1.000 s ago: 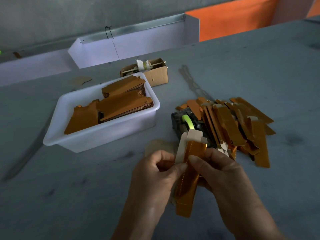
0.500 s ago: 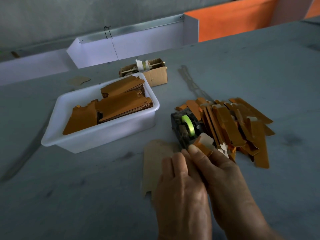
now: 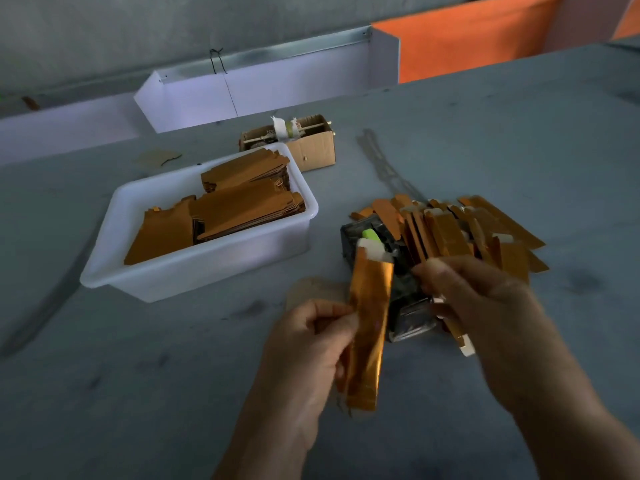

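Note:
My left hand (image 3: 304, 348) pinches a long, folded gold-orange carton sleeve (image 3: 369, 323) and holds it upright above the grey table, its white flap at the top. Just behind it stands a dark tape dispenser (image 3: 410, 306) with a green tape roll (image 3: 370, 233). My right hand (image 3: 485, 306) is blurred over the dispenser's right side with its fingers curled; whether it holds anything is unclear. A pile of finished gold sleeves (image 3: 478, 230) lies behind the dispenser.
A white plastic tub (image 3: 207, 268) at the left holds stacks of flat gold cartons (image 3: 242, 209). Behind it sits a small cardboard box (image 3: 311, 147). A white trough (image 3: 277, 88) and an orange panel (image 3: 467, 39) line the far edge. A brown paper scrap (image 3: 311, 289) lies by the dispenser.
Both hands pressed the sleeve down at the dispenser half a second ago. Now my left hand has lifted it upright again and my right hand has let go and moved right.

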Motion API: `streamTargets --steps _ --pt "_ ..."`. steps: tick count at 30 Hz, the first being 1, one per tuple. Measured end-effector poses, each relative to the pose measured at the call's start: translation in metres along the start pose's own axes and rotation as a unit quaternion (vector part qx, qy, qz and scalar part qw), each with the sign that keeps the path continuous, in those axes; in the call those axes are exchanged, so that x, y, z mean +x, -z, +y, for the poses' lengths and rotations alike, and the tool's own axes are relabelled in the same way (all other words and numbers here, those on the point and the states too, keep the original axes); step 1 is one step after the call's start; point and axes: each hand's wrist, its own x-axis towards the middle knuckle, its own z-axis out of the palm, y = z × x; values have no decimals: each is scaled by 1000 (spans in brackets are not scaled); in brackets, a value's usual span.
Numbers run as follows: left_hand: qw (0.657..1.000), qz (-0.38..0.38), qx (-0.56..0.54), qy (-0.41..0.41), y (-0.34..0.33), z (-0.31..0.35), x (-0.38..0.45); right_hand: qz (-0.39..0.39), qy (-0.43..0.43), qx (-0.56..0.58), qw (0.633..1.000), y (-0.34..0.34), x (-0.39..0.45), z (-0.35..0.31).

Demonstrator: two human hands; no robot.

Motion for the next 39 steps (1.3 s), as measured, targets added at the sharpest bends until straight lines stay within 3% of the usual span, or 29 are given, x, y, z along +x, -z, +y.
streamTargets --steps 3,8,13,19,22,28,39 --pt "996 34 -72 27 1 -6 8 62 29 -84 994 18 14 8" --pt "993 10 -98 61 -9 -16 9 -1 45 -180 983 14 18 17" --pt "990 -11 -128 64 -18 -14 5 -33 71 -329 941 6 25 18" --pt "980 -30 -169 104 -22 -14 2 17 -2 -359 933 27 43 18" --pt "981 -27 -163 100 -23 -14 3 53 15 -329 943 23 38 13" --pt "985 -25 -154 70 -25 -10 3 -24 37 -365 930 -5 21 13" --pt "994 -20 -112 0 -26 -14 6 -27 14 -284 958 -11 28 17"
